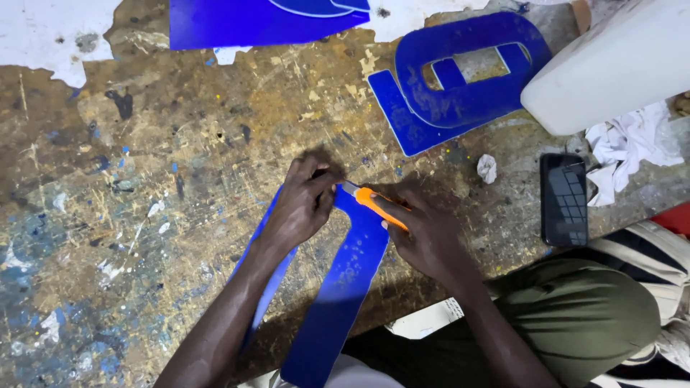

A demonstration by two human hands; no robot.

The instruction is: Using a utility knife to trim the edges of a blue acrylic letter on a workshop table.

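The blue V-shaped cutout lay at the surface's near edge, its long axis running away from the person. Left hand pinched its far tip; right hand gripped an orange utility knife, blade meeting that tip.

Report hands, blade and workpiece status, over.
Left hand pinning the blue plastic cut-out shape. Right hand gripping the orange utility knife, blade at the shape's top edge. Nothing in the way.

left hand on blue sheet, right hand gripping orange knife
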